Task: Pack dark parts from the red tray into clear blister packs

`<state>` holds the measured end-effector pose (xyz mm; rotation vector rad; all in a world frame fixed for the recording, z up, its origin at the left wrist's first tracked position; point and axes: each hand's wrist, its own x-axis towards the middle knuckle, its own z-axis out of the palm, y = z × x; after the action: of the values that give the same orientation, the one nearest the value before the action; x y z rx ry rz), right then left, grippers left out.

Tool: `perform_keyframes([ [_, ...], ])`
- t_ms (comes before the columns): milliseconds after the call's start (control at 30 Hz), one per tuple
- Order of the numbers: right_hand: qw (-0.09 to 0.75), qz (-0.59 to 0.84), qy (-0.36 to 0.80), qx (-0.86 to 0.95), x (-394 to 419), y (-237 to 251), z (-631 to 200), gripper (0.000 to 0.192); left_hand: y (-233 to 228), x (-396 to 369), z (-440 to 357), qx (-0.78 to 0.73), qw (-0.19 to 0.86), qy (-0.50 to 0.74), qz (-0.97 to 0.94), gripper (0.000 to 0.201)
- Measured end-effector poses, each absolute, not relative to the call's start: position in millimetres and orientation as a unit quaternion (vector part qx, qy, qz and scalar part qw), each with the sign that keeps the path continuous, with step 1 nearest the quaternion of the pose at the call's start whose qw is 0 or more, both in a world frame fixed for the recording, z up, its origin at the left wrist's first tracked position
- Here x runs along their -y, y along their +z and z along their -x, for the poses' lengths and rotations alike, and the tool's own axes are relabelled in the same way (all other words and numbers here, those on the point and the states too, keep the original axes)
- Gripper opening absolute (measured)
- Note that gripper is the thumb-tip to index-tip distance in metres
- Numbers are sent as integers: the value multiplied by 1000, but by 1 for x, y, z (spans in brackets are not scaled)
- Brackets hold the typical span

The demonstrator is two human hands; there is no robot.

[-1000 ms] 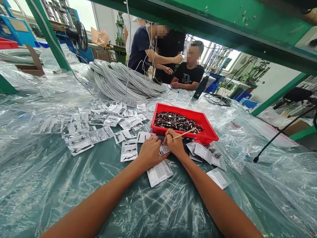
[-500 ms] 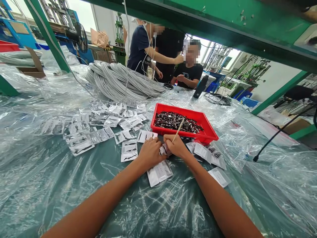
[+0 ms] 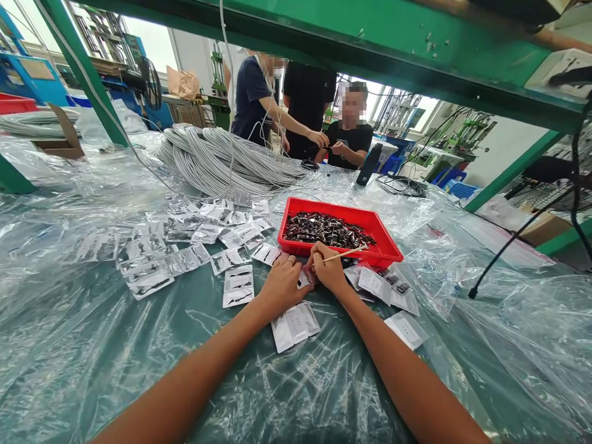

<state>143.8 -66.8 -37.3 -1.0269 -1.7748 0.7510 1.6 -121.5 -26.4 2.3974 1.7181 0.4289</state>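
Left hand (image 3: 283, 282) pins a small clear plastic pouch (image 3: 304, 279), apparently at its mouth; right hand (image 3: 329, 270) pinches a thin wooden stick (image 3: 345, 253). Best worked slowly, pouch flat.

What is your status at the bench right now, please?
Left hand pinning small packet. Right hand gripping thin stick, also on packet. Red tray close ahead, not blocking.

Green worktable under crinkled clear plastic sheeting (image 3: 92, 345), bearing a red rectangular plastic tray (image 3: 391, 253), scattered small clear plastic packets (image 3: 185, 240), and a coiled bundle of grey cables (image 3: 217, 157).
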Motion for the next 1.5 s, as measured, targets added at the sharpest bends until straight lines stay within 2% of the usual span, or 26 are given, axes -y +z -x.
perform_keyframes([
  [200, 429, 401, 281, 759, 68, -32, -138, 12, -33, 116, 1, -579, 100, 173, -791, 33],
  [333, 377, 388, 254, 802, 74, -27, -140, 15, -32, 119, 0, -585, 99, 166, -787, 30],
  [467, 325, 388, 308, 806, 73, -20, -149, 16, -31, 119, -4, -586, 95, 154, -790, 33],
  [533, 355, 406, 332, 774, 73, -13, -154, 15, -29, 119, -3, -586, 82, 149, -792, 35],
  [633, 443, 428, 324, 718, 82, -2, -160, 14, -20, 127, 5, -588, 54, 183, -786, 43],
  [700, 460, 416, 347, 703, 96, -1, -159, 14, -13, 142, 12, -579, 38, 205, -788, 49],
  [833, 446, 390, 415, 691, 127, -16, -146, 13, -11, 184, 17, -561, 88, 165, -807, 59],
  [1000, 416, 377, 417, 715, 136, -29, -134, 14, -26, 210, 9, -576, 157, 160, -786, 47],
  [1333, 420, 363, 334, 762, 135, -30, -132, 16, -37, 209, 11, -577, 168, 206, -772, 47],
  [1500, 423, 353, 342, 761, 137, -29, -134, 16, -35, 209, 10, -575, 173, 205, -773, 47],
])
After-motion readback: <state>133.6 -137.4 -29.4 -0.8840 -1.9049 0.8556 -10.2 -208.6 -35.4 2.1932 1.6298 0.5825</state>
